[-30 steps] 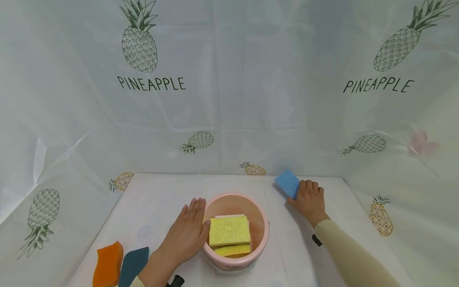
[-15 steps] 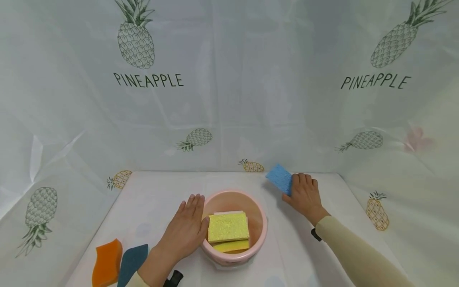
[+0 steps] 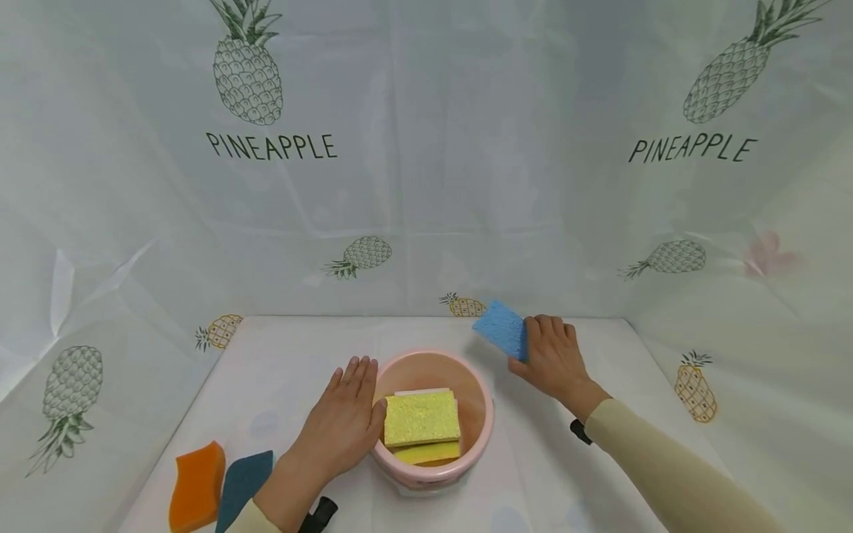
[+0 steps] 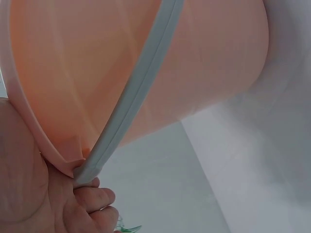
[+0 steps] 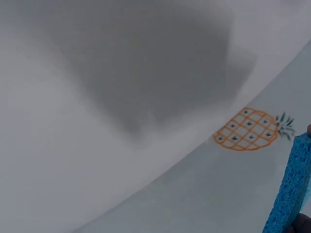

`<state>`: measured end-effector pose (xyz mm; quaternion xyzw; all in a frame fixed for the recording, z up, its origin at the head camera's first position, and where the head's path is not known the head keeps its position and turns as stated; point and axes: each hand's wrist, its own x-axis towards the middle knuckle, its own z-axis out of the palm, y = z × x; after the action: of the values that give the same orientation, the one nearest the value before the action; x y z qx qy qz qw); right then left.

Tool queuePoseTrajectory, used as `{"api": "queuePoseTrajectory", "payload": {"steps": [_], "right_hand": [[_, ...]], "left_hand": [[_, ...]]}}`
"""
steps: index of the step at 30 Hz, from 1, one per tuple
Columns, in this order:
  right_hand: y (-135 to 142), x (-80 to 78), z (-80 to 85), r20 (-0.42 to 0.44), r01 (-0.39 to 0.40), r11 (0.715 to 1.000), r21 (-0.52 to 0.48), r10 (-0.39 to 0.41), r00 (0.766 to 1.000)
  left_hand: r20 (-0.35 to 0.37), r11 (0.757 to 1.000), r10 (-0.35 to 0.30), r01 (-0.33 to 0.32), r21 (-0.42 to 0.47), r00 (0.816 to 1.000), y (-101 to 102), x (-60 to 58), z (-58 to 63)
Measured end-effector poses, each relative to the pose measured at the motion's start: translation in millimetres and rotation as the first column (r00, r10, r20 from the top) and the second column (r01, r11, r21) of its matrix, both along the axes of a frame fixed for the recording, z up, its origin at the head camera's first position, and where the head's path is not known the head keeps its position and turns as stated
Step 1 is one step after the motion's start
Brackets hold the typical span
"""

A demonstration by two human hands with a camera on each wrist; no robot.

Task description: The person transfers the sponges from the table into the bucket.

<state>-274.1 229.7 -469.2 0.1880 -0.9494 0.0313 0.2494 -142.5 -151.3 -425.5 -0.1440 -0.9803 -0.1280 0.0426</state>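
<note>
My right hand [image 3: 552, 359] pinches a blue sponge [image 3: 501, 329] near its right end, raised over the table behind and right of the bucket. The right wrist view catches the blue sponge [image 5: 290, 189] edge-on at its lower right, with fingertips on it. My left hand [image 3: 343, 418] lies with straight fingers along the left side of the pink bucket [image 3: 487, 422], thumb at the rim. In the left wrist view, that hand touches the bucket wall [image 4: 214, 58] where the grey handle [image 4: 129, 97] joins. Inside the bucket, a yellow sponge [image 3: 422, 419] lies over another yellow sponge [image 3: 429, 453] and a pale piece.
At the front left of the white table [image 3: 560, 474] lie an orange sponge [image 3: 197, 485] and a dark teal sponge [image 3: 245, 480], the latter partly behind my left forearm. A pineapple-printed sheet [image 3: 426, 185] rises along the back and sides.
My right hand has carried the blue sponge left, toward the bucket, and lifted it slightly. The left hand stays against the bucket. The head view has shifted a little.
</note>
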Motion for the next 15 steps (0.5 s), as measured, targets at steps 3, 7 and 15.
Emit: {"api": "queuePoseTrajectory", "payload": {"steps": [3, 7, 15], "right_hand": [[-6, 3.9, 8.1, -0.022, -0.022, 1.0, 0.002, 0.022, 0.999], [-16, 11.5, 21.9, -0.034, -0.043, 0.999, 0.025, 0.044, 0.998], [-37, 31.1, 48.9, 0.002, -0.094, 0.995, 0.039, 0.094, 0.996]], "left_hand": [[0.005, 1.0, -0.002, 0.002, 0.008, 1.0, 0, 0.2, -0.4], [0.005, 1.0, -0.004, 0.004, 0.009, 1.0, -1, 0.6, -0.7], [0.004, 1.0, 0.0, 0.0, 0.011, 1.0, 0, 0.2, -1.6]]}}
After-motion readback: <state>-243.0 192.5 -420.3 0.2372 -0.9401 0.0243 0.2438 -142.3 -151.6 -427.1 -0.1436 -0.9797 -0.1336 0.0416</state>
